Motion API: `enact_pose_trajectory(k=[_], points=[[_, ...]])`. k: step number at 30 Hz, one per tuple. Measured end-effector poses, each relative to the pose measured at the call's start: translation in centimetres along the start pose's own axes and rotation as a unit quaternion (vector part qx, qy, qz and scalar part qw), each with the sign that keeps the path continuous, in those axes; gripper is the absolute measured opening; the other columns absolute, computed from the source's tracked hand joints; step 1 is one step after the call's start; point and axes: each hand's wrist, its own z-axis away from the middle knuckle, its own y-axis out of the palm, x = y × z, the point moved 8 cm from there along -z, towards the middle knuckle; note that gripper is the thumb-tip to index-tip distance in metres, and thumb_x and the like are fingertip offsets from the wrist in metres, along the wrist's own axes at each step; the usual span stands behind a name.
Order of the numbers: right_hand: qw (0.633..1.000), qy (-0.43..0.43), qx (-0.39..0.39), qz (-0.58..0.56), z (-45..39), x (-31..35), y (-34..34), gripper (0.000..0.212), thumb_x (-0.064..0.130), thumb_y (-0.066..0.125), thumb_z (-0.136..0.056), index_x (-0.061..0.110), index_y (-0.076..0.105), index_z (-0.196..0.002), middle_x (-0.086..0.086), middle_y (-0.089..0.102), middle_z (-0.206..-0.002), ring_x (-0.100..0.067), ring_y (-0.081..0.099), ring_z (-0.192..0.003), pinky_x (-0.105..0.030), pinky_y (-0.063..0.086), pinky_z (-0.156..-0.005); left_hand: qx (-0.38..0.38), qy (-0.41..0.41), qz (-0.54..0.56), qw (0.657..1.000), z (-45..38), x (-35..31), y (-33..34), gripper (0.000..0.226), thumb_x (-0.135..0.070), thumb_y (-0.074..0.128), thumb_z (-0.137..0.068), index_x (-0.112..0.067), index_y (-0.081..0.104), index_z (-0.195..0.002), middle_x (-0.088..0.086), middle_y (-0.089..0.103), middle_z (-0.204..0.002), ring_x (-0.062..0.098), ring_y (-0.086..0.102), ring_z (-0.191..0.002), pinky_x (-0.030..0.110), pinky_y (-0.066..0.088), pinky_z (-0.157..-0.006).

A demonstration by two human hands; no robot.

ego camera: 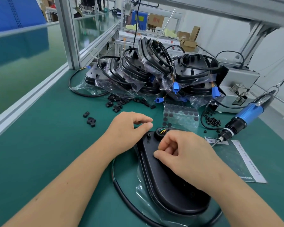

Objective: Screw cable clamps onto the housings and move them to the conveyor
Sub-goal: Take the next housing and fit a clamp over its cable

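A black oval housing [169,190] lies on the green mat in front of me, partly in a clear bag. Its cable [121,190] loops around the left side, and coloured wires enter a round grommet [161,132] at its far end. My right hand [187,154] rests on the housing's upper part with fingers curled tight; whatever is under them is hidden. Just left of the grommet, my left hand [129,128] hovers loosely curled, thumb apart from the fingers and nothing visible in it. Loose black cable clamps [90,121] lie to the left.
Behind is a heap of bagged housings [154,71], with more clamps [120,102] in front of it. A blue electric screwdriver [246,115] hangs at right over a printed sheet [239,161], near black screws [211,121] and a grey box [239,82]. The green conveyor [23,66] runs along the left.
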Motion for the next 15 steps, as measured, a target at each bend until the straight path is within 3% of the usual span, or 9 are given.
enact_pose_trajectory(k=[3, 5, 7, 10, 15], points=[[1.0, 0.013, 0.007, 0.001, -0.3, -0.2, -0.3, 0.028, 0.045, 0.074, -0.074, 0.031, 0.05, -0.076, 0.013, 0.061, -0.068, 0.002, 0.054, -0.065, -0.016, 0.035, -0.058, 0.009, -0.02, -0.078, 0.997, 0.5, 0.0, -1.6, 0.031, -0.035, 0.06, -0.091, -0.032, 0.064, -0.121, -0.014, 0.064, -0.117, 0.005, 0.058, -0.109, 0.023, 0.042, -0.096], [1.0, 0.013, 0.008, 0.01, -0.4, -0.2, -0.4, 0.03, 0.044, 0.074, -0.075, 0.028, 0.049, -0.074, 0.012, 0.059, -0.068, 0.001, 0.052, -0.065, -0.016, 0.033, -0.057, -0.008, -0.046, -0.155, 0.987, 1.6, 0.2, -3.6, 0.027, -0.039, 0.061, -0.089, -0.032, 0.065, -0.115, -0.012, 0.065, -0.102, 0.008, 0.058, -0.096, 0.025, 0.043, -0.087], [1.0, 0.006, 0.015, 0.011, -0.4, 0.1, -0.4, 0.029, 0.043, 0.073, -0.076, 0.027, 0.049, -0.072, 0.012, 0.058, -0.069, 0.0, 0.052, -0.066, -0.016, 0.033, -0.057, -0.001, -0.088, -0.219, 0.972, 3.4, 0.9, -4.8, 0.023, -0.046, 0.063, -0.085, -0.03, 0.064, -0.101, -0.013, 0.059, -0.083, 0.007, 0.054, -0.08, 0.025, 0.04, -0.069], [1.0, 0.007, 0.026, 0.005, -0.4, 0.2, -0.4, 0.027, 0.041, 0.072, -0.076, 0.027, 0.05, -0.07, 0.012, 0.056, -0.068, -0.001, 0.05, -0.064, -0.016, 0.032, -0.056, 0.073, -0.178, -0.237, 0.952, 6.9, 2.2, -4.1, 0.039, -0.057, 0.07, -0.075, -0.031, 0.051, -0.095, -0.014, 0.055, -0.083, 0.002, 0.052, -0.078, 0.02, 0.037, -0.059], [0.999, 0.0, 0.038, -0.019, -0.5, 0.2, -0.3, 0.023, 0.036, 0.071, -0.079, 0.026, 0.052, -0.07, 0.011, 0.054, -0.064, -0.004, 0.051, -0.06, -0.022, 0.038, -0.059, 0.061, -0.2, -0.205, 0.956, 8.4, 2.1, -3.4, 0.029, -0.032, 0.07, -0.083, -0.032, 0.045, -0.099, -0.011, 0.06, -0.086, 0.005, 0.055, -0.077, 0.02, 0.038, -0.058]])
